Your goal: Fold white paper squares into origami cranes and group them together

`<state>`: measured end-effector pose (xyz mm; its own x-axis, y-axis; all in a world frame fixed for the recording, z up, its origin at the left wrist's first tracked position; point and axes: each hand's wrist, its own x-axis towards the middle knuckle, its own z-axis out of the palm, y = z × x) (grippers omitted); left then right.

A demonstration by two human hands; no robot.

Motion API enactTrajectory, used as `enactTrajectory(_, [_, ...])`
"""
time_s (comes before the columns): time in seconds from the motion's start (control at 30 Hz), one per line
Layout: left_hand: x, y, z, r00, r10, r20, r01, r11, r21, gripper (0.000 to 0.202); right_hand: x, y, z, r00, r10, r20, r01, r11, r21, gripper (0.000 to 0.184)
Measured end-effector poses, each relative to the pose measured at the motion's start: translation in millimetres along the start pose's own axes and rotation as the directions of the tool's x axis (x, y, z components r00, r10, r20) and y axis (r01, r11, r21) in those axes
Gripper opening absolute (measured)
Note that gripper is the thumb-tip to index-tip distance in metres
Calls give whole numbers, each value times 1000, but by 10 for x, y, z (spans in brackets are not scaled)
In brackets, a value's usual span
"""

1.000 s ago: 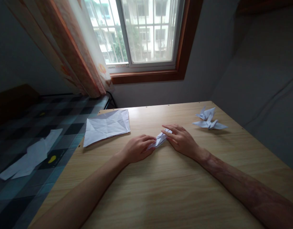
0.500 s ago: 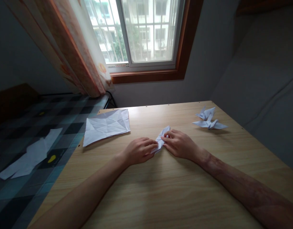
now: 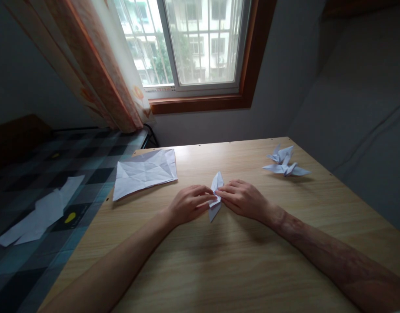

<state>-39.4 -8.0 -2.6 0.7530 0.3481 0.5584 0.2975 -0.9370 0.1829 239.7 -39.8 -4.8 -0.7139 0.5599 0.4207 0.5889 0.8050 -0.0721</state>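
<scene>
A small piece of folded white paper [image 3: 215, 212] is held between my two hands, just above the middle of the wooden table. Its narrow ends point away from me and back toward me. My left hand [image 3: 191, 202] grips its left edge, fingers pressed together over the middle. From the other side, my right hand [image 3: 241, 196] pinches the paper near its centre, and its thumb is mostly hidden. Two folded paper cranes [image 3: 286, 168] stand close together at the table's far right.
Creased white sheets [image 3: 146, 171] lie at the table's [image 3: 200, 269] far left. A checked bed [image 3: 20, 174] adjoins the left edge, with white paper pieces [image 3: 45, 215] on it. Beyond the table are a window [image 3: 203, 43] and a curtain [image 3: 98, 65].
The folded paper has turned from a slant to nearly upright in view, and its lower point now shows below my fingers. My right fingers have shifted slightly left along it.
</scene>
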Motion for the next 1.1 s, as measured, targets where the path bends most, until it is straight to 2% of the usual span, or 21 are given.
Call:
enactTrajectory(0.07, [22, -17, 12, 999, -50, -13, 50, 998, 25, 26, -16, 25, 19, 1000, -4, -18, 5, 1000, 27, 32])
enactTrajectory(0.23, [109, -16, 4, 993, -65, 102, 68, 997, -34, 22, -47, 58, 43, 999, -20, -44, 21, 999, 31, 29])
enactTrajectory(0.3, [130, -2, -4, 990, -78, 117, 86, 994, -64, 21, -48, 58, 43, 999, -5, -44, 7, 1000, 31, 27])
enactTrajectory(0.53, [105, -9, 6, 989, -78, 124, 92, 989, -114, 21, -30, 42, 49, 998, 28, -61, -25, 998, 49, 18])
enactTrajectory(0.63, [98, -14, -7, 989, -81, 125, 100, 983, -153, 21, -30, 52, 40, 998, 26, -53, -23, 998, 52, 20])
enactTrajectory(0.9, [140, -15, -36, 975, -166, 146, 198, 951, -238, 35, -48, 105, 37, 993, 89, -79, -75, 983, 168, 26])
enactTrajectory(1.1, [130, -29, 6, 974, -177, 139, 206, 951, -231, 27, -46, 104, 69, 987, 108, -116, -84, 976, 199, 23])
